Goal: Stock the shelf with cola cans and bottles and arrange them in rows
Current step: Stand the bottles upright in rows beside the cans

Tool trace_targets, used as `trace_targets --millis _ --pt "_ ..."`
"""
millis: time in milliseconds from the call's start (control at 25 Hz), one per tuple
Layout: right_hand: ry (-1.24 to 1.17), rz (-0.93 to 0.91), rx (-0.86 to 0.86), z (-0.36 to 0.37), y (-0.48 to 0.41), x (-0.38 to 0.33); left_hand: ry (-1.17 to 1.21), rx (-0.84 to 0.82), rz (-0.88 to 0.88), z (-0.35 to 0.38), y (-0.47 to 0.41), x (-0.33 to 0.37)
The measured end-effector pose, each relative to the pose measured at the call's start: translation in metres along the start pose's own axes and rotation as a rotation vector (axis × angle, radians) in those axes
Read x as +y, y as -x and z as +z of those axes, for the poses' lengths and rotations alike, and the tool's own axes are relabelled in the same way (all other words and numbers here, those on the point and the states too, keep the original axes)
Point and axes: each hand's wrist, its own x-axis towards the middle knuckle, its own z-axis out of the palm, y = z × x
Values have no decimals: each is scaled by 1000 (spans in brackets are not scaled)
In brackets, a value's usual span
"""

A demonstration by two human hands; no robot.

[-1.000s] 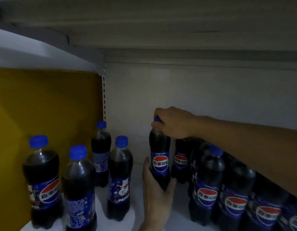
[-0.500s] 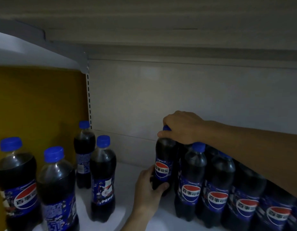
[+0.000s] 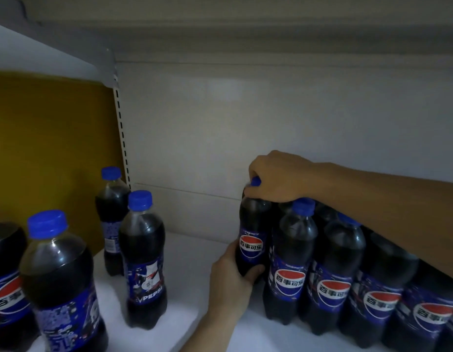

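A dark cola bottle (image 3: 251, 232) with a blue cap and a red-white-blue label stands upright on the white shelf (image 3: 195, 255), at the left end of the back row. My right hand (image 3: 276, 179) grips its cap from above. My left hand (image 3: 230, 278) wraps round its lower body from the left. A front row of several cola bottles (image 3: 332, 270) runs from it to the right, under my right forearm. Several loose cola bottles (image 3: 144, 252) stand apart at the left.
The pale back panel (image 3: 245, 128) closes the shelf behind. A yellow side panel (image 3: 50, 148) and a slotted upright (image 3: 121, 138) stand at the left. The underside of the upper shelf (image 3: 220, 29) hangs low overhead. Bare shelf lies between the two bottle groups.
Both hands have carried the bottle right and back, setting it against the row at the right. The view has shifted rightward, so the loose bottles sit further left.
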Motion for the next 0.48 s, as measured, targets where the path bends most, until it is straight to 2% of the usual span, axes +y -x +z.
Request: trace_targets --millis 360,480 --pt "31 26 -3 1 15 -2 -59 -4 -15 3 5 8" --pt "53 13 109 -6 23 -8 -87 -33 20 2 7 10"
